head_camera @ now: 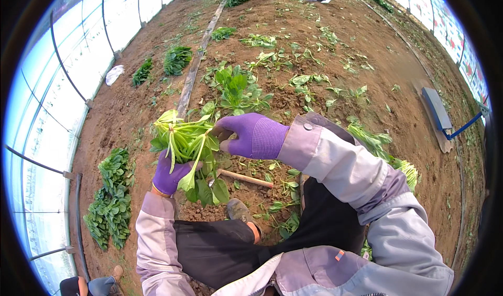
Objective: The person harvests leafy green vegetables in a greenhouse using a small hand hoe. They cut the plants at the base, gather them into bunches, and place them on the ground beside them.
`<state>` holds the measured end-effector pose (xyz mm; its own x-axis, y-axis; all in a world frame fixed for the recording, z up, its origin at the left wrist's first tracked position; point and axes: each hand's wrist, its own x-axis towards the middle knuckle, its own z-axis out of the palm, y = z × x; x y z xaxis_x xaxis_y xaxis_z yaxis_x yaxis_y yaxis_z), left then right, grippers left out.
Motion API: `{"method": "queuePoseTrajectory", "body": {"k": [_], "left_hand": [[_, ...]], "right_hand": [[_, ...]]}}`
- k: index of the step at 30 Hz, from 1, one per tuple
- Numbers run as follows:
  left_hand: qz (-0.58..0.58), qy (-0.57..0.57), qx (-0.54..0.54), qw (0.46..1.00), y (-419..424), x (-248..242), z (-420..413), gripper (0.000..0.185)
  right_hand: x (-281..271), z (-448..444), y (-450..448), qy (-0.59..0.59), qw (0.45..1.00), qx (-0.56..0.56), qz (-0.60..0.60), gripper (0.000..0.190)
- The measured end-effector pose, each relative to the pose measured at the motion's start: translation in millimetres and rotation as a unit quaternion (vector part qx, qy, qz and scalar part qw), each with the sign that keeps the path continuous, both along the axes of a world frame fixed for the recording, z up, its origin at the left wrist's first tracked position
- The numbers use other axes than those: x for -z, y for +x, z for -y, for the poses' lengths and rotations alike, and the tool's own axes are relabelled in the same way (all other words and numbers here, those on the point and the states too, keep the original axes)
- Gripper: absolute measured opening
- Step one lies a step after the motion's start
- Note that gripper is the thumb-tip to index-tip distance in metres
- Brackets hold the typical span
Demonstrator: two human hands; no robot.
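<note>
A loose bunch of spinach-like leafy greens [186,137] rests in my left hand [171,176], which wears a purple glove. Its pale stems and cut root ends point up, and broad leaves hang below. My right hand [251,135], gloved in purple too, is at the bunch's right side, its fingertips closed around the end of a drooping stem. Below the hands a hand tool's wooden handle [247,179] lies on the soil; leaves hide most of its head. Just beyond my hands stand uncut leafy plants [235,85].
Bundled greens [110,197] lie at left near the plastic greenhouse wall [47,139]. More bundles [369,139] lie beside my right arm. A narrow board [198,58] runs away across the soil. At right is a blue-framed object [437,107]. Another person's boot [117,273] shows lower left.
</note>
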<state>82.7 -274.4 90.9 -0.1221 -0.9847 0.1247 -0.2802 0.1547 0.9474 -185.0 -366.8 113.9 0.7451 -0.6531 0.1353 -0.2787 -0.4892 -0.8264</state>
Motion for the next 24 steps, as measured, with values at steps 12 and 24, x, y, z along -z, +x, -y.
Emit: {"method": "queuePoseTrajectory", "body": {"k": [12,24], "left_hand": [[0.057,-0.022,0.024,0.998,2,-2,5,0.047],[0.051,0.026,-0.001,0.998,-10,-9,-3,0.041]], "right_hand": [[-20,6,-17,0.203,0.979,0.009,-0.014,0.030],[-16,-1,-9,0.218,0.976,0.010,-0.010,0.035]]}}
